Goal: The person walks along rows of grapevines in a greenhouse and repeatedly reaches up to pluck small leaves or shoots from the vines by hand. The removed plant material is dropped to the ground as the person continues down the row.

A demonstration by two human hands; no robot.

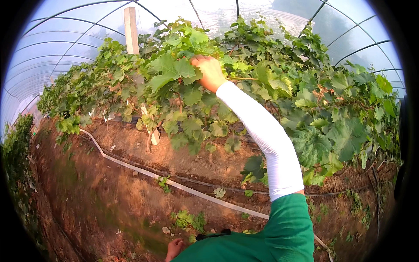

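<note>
One hand, the right hand (209, 72), is raised well above the other and closed around a shoot among the grapevine leaves (174, 70) at the top of the vine row (270, 87), which runs lengthwise left to right ahead; the left hand (174, 249) hangs low by the green shirt (270, 240), far from the vine, its grip hidden. Bare brown soil (109, 183) with a pale irrigation hose (144, 172) lies below, under the arched plastic tunnel roof (65, 30).

A plastic-film tunnel roof (61, 39) on dark arched hoops (52, 32) lets in pale, hazy daylight. Below lies bare reddish-brown soil (109, 196) with a pale hose (144, 171) running across it. A pale wooden post (131, 30) rises beyond.
</note>
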